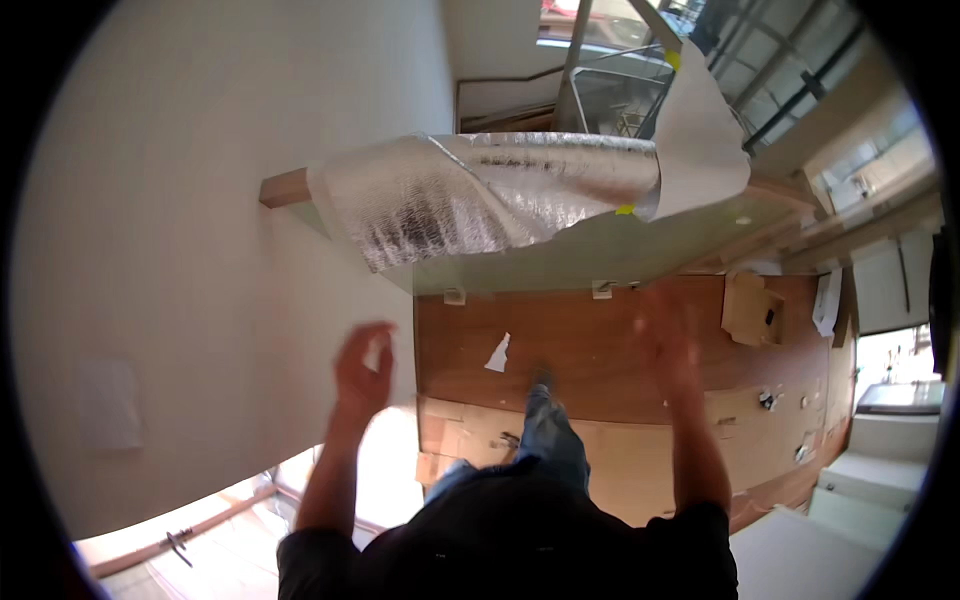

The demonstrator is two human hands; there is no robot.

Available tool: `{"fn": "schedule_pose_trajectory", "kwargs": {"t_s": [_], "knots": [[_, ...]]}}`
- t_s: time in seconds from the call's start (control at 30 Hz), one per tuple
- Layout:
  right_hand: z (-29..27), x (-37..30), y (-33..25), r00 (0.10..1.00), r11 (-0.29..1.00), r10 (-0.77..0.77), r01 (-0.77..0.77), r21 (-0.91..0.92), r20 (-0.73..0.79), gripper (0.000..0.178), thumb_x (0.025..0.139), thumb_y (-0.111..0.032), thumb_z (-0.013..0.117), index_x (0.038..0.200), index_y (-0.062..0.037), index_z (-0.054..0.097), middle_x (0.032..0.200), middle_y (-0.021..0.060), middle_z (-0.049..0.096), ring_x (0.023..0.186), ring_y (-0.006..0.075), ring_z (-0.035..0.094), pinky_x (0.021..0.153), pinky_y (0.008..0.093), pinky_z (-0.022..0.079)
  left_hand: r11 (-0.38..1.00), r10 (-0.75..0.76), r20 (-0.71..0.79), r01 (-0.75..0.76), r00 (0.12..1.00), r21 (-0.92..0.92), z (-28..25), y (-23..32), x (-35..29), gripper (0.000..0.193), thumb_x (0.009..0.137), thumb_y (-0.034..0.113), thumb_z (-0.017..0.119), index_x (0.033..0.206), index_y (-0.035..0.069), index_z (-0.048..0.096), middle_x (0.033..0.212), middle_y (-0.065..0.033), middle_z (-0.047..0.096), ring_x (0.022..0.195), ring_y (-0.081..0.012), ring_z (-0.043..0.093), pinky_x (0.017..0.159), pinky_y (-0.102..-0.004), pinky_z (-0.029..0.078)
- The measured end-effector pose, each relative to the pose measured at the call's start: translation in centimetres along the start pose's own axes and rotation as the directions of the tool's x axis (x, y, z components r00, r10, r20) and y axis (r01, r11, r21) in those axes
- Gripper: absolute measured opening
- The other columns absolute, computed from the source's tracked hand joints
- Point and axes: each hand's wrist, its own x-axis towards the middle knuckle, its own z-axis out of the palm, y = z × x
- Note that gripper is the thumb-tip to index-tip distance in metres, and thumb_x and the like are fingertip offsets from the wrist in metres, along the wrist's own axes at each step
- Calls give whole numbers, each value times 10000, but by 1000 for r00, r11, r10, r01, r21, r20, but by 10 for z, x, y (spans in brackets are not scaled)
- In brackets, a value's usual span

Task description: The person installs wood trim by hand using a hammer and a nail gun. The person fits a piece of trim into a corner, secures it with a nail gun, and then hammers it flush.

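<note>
Silver foil sheeting (420, 205) is draped over the wooden rail of a glass panel (520, 268) in front of me. A white sheet (700, 140) adjoins its right end, with bits of yellow tape (673, 61) at the edges. My left hand (362, 368) is raised near the wall, short of the foil. Its thumb and fingers are bent with a gap between them, and it holds nothing I can see. My right hand (668, 335) is held up below the white sheet, apart from it. Motion blur smears its fingers.
A pale wall (220, 240) stands along my left. Underfoot is a reddish-brown floor (600, 350), partly covered by cardboard (640, 455). A paper scrap (499, 353) lies ahead of my foot. An open cardboard box (752, 308) sits at the right. White steps (870, 480) are at the lower right.
</note>
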Motion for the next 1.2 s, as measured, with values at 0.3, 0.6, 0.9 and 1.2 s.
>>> {"fn": "schedule_pose_trajectory", "kwargs": {"t_s": [0.3,0.6,0.9,1.2], "knots": [[-7,296,45,830,921,-320,385,-55,457,780,799,-246,864,1488,-104,527,1436,131,609,1281,362,594,1100,467,483,890,246,-91,-188,965,416,39,44,268,318,962,273,735,1211,77,719,1193,-134,715,1153,-348,652,1039,-477,461],[35,331,85,729,926,-356,362,112,585,343,773,-151,786,1069,-38,655,899,99,656,769,306,659,686,418,548,893,209,9,-195,978,405,86,3,296,500,1075,383,396,869,77,734,788,-71,739,723,-259,695,794,-393,493],[54,341,95,593,935,-342,288,204,729,146,940,-100,628,1073,-41,622,970,144,701,833,285,699,709,420,615,872,-14,126,-50,992,486,76,10,283,398,1050,442,370,980,182,664,916,-3,764,861,-173,694,987,-407,447],[53,346,103,502,940,-327,260,221,801,137,956,-87,652,1084,-55,616,1008,141,699,875,282,706,726,412,630,876,131,49,-139,990,462,84,-9,277,471,1094,527,303,955,219,632,880,54,728,950,-123,661,1086,-395,433]]}}
